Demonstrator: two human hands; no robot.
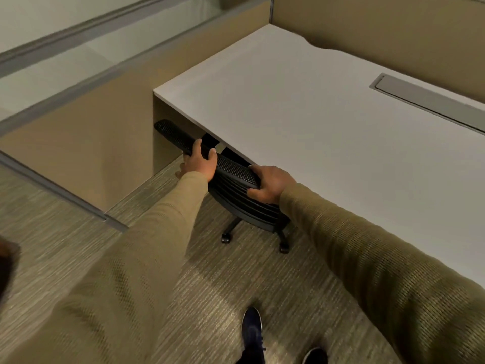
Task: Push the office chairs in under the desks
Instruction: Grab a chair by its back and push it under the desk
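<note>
A black mesh-backed office chair (233, 170) stands against the front edge of a white desk (301, 106), its seat hidden beneath the desktop. Only the top of the backrest, the ribbed back and two castor legs (227, 236) show. My left hand (199, 160) grips the top rail of the backrest left of its middle. My right hand (269, 183) wraps over the same rail at its right end, fingers curled on top and thumb below.
A tan partition with a glass upper panel (86, 119) stands to the left of the desk. A grey cable-tray lid (430, 99) is set into the desktop at the right. Striped carpet (210, 285) lies underfoot, with my dark shoes (252, 334) at the bottom.
</note>
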